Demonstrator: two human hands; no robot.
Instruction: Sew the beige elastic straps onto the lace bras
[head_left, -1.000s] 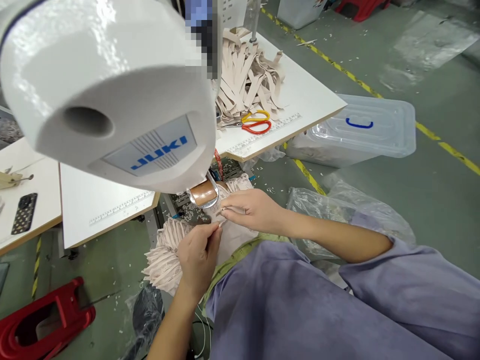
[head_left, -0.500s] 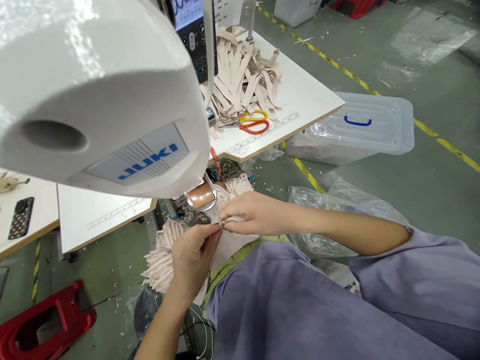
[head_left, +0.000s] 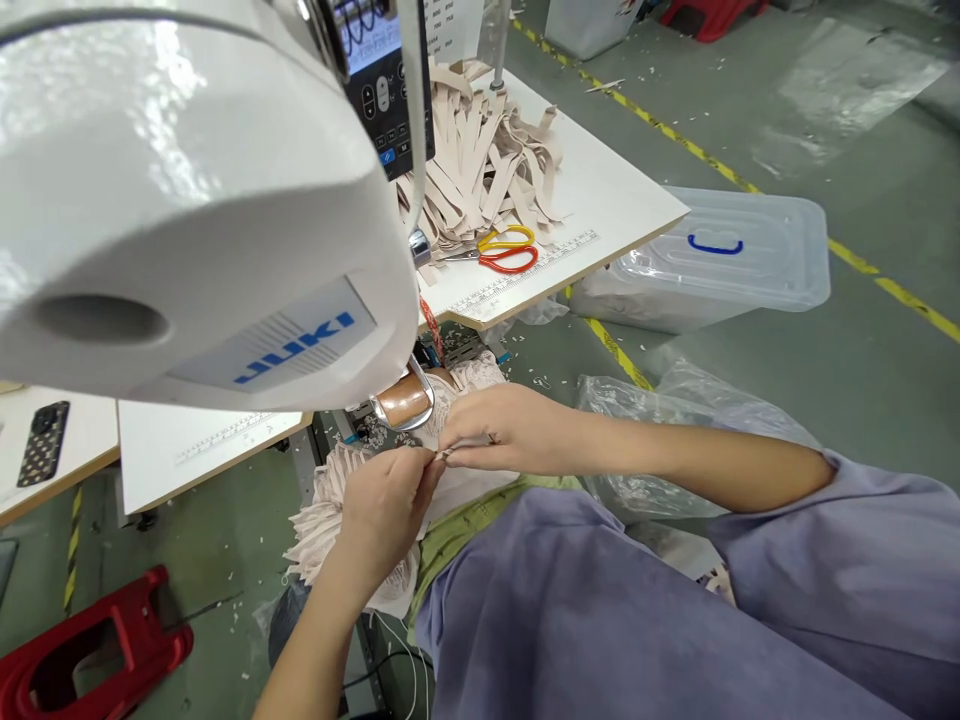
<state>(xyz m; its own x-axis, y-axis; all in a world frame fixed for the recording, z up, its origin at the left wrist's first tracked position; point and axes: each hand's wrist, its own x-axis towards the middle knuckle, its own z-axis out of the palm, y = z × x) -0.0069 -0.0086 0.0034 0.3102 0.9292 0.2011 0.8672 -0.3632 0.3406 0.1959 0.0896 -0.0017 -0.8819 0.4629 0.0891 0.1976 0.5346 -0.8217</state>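
Note:
My left hand [head_left: 386, 505] and my right hand [head_left: 504, 428] meet just below the head of a white Juki sewing machine [head_left: 195, 200]. Both pinch the same small spot on a pale pink lace garment [head_left: 330, 510] that hangs in folds over my lap. The left fingers are closed on the fabric edge. The right fingers are curled and pressed on the fabric beside them. A copper-coloured cylinder arm [head_left: 405, 400] of the machine sits right above the hands.
A pile of beige elastic strips [head_left: 480, 160] and red and yellow scissors [head_left: 502, 250] lie on the white table [head_left: 600, 200] behind. A lidded clear plastic box [head_left: 720, 260] stands on the floor at right. A phone [head_left: 43, 442] lies at left, a red stool [head_left: 90, 650] below.
The view dipped slightly, so the machine head fills more of the top. My left hand closed in on my right, and both now pinch the lace at one spot.

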